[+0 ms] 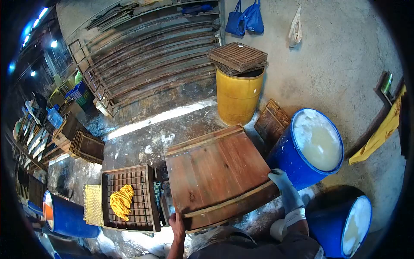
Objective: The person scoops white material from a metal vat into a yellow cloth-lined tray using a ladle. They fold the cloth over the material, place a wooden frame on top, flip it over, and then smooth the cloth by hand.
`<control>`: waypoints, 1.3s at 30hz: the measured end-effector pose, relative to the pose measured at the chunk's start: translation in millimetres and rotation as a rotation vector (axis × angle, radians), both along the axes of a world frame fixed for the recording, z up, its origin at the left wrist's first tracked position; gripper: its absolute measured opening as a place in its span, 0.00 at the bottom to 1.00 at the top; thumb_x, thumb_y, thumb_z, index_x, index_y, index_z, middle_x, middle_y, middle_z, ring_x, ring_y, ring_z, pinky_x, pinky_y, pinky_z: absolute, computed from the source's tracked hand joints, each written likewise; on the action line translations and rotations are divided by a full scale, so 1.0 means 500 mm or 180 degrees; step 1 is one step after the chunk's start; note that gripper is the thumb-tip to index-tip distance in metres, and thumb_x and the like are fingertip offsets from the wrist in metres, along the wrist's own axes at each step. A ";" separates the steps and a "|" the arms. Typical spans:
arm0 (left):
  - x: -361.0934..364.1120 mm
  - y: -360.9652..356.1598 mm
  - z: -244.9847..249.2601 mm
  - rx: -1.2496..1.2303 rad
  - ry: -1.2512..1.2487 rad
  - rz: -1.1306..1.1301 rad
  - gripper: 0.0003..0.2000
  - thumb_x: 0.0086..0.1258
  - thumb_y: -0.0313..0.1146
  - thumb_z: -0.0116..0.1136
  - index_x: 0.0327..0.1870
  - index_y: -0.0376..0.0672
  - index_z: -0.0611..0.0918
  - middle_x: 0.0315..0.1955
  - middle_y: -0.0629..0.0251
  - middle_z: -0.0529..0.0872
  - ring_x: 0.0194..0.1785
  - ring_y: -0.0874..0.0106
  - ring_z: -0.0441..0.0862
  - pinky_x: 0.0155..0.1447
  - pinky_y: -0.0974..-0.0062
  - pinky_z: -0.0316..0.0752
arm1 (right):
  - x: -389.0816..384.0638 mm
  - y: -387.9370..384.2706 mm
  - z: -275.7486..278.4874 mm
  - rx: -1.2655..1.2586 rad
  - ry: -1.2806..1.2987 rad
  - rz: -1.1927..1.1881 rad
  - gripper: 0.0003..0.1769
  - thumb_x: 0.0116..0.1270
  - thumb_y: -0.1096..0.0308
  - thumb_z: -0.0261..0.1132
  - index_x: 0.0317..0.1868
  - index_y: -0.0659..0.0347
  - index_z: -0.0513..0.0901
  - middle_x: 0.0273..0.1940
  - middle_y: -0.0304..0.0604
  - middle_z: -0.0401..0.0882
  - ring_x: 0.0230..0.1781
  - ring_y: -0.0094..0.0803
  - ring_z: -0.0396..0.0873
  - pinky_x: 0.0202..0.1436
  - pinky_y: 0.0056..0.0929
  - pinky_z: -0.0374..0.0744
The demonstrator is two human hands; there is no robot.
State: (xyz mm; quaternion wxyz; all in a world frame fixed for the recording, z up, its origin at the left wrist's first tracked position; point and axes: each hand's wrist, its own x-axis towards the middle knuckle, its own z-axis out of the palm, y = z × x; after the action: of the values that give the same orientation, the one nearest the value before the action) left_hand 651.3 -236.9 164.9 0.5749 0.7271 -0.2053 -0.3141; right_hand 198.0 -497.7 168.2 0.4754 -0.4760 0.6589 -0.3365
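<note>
A wide reddish-brown wooden panel (217,166) with a batten near each end is held tilted in front of me. At its near left corner my left hand (177,225), bare, is closed round the edge. My right hand (282,183), in a pale glove, grips the near right edge, its fingers partly hidden by the wood. Just left of the panel stands a wooden frame with a slatted grid (142,196). A bundled yellow cloth (122,202) lies on that grid.
Blue drums (286,151) with whitish contents stand at the right. Behind the panel is a yellow drum (239,97) topped with wooden grids (238,56). A long slatted rack (151,56) lines the back wall. Another blue drum (79,219) lies at the left. The floor (166,129) looks wet and stained.
</note>
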 end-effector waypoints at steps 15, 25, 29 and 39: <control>0.009 0.007 -0.044 0.0430 -0.0345 -0.0231 0.23 0.76 0.49 0.58 0.30 0.34 0.77 0.22 0.74 0.69 0.28 0.78 0.65 0.30 0.71 0.60 | -0.020 -0.009 -0.034 -0.0296 0.0691 0.0389 0.18 0.66 0.63 0.69 0.53 0.63 0.86 0.46 0.48 0.89 0.48 0.36 0.86 0.53 0.35 0.82; 0.042 0.010 -0.009 0.0540 -0.2108 -0.2089 0.33 0.75 0.47 0.63 0.77 0.42 0.69 0.78 0.41 0.61 0.80 0.48 0.60 0.80 0.56 0.57 | -0.030 0.056 -0.024 -0.1108 0.1756 0.0110 0.23 0.66 0.59 0.71 0.58 0.62 0.84 0.53 0.56 0.86 0.54 0.48 0.85 0.59 0.40 0.82; 0.033 0.008 -0.011 0.0445 -0.1645 -0.1866 0.31 0.74 0.47 0.64 0.74 0.41 0.73 0.77 0.39 0.63 0.79 0.47 0.64 0.78 0.57 0.62 | -0.052 0.086 -0.180 -0.0985 0.0945 -0.0106 0.24 0.69 0.60 0.70 0.60 0.66 0.81 0.53 0.52 0.85 0.53 0.37 0.84 0.60 0.35 0.80; 0.070 0.032 -0.009 0.0167 -0.1724 -0.1601 0.30 0.71 0.43 0.69 0.72 0.41 0.75 0.70 0.43 0.74 0.72 0.48 0.72 0.74 0.57 0.69 | 0.155 0.074 -0.032 -0.1463 0.1624 -0.0145 0.28 0.68 0.70 0.68 0.66 0.72 0.75 0.62 0.60 0.79 0.60 0.47 0.81 0.66 0.40 0.78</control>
State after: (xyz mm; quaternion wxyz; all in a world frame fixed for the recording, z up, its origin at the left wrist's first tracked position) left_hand 686.1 -220.9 160.4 0.3858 0.7252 -0.5142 -0.2468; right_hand 275.5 -460.8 152.2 0.1680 -0.6247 0.6741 -0.3567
